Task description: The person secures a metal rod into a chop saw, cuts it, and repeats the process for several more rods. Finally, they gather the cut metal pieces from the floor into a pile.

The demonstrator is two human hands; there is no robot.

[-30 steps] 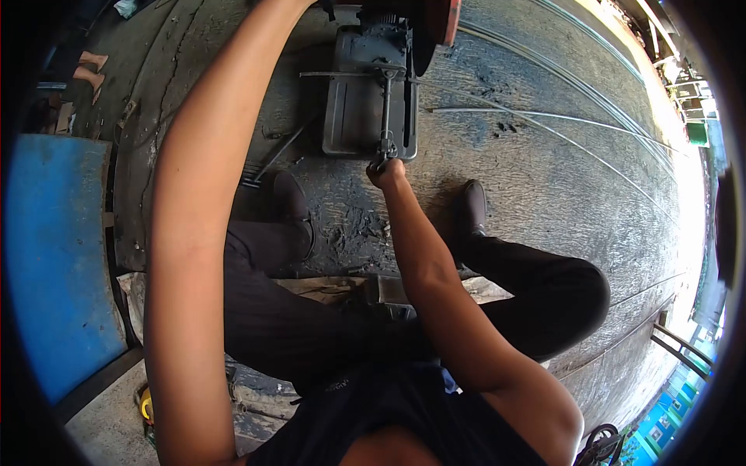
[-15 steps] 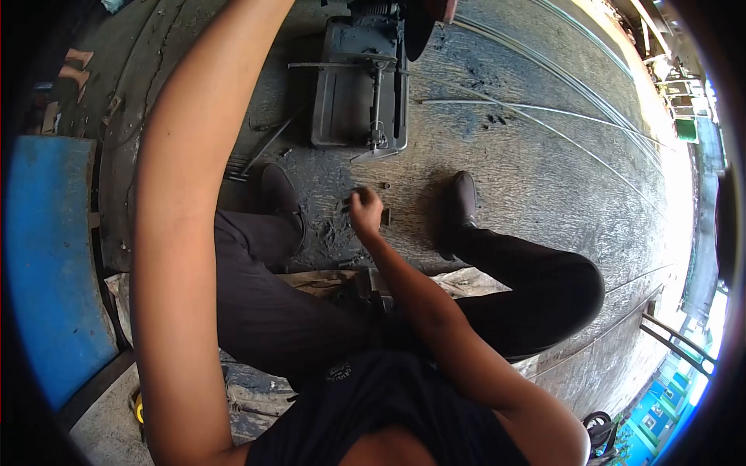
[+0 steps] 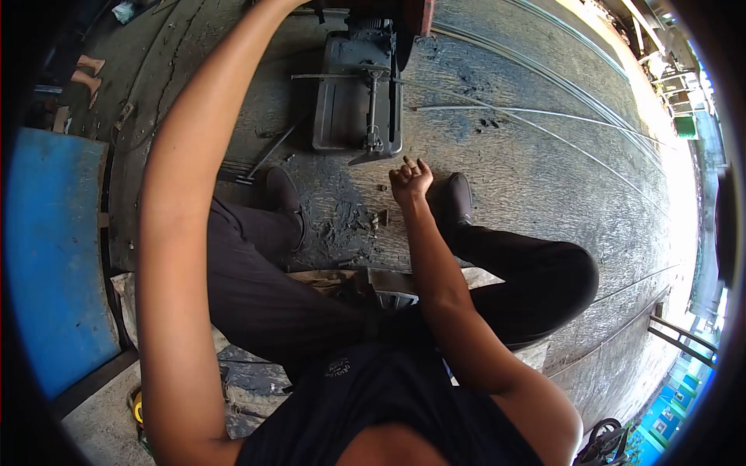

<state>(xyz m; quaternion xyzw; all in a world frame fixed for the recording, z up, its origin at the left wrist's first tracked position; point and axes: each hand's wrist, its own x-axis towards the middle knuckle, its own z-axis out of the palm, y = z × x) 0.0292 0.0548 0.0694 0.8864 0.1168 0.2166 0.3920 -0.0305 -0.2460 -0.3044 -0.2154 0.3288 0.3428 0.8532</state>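
My right hand (image 3: 411, 180) is above the ground in front of a cut-off saw, between my boots, palm partly up. Its fingers are loosely bent and apart, with nothing visible in them. My left arm (image 3: 183, 179) stretches forward past the saw's left side; its hand is beyond the top edge, so its grip is hidden. The saw has a dark metal base (image 3: 338, 116), a screw vise (image 3: 373, 116) and a dark cutting disc (image 3: 405, 46). A thin rod (image 3: 326, 76) lies across the vise. Small metal pieces (image 3: 378, 220) are on the ground near my right hand.
Long metal rods (image 3: 544, 74) lie on the ground to the right. Several short bars (image 3: 237, 171) lie by my left boot (image 3: 281, 190). A blue panel (image 3: 54, 256) stands at the left. Another person's feet (image 3: 89, 70) show at the upper left.
My right hand has moved forward and right, away from the small pieces, and turned with its fingers looser. My left arm stays stretched forward; the view has shifted slightly.
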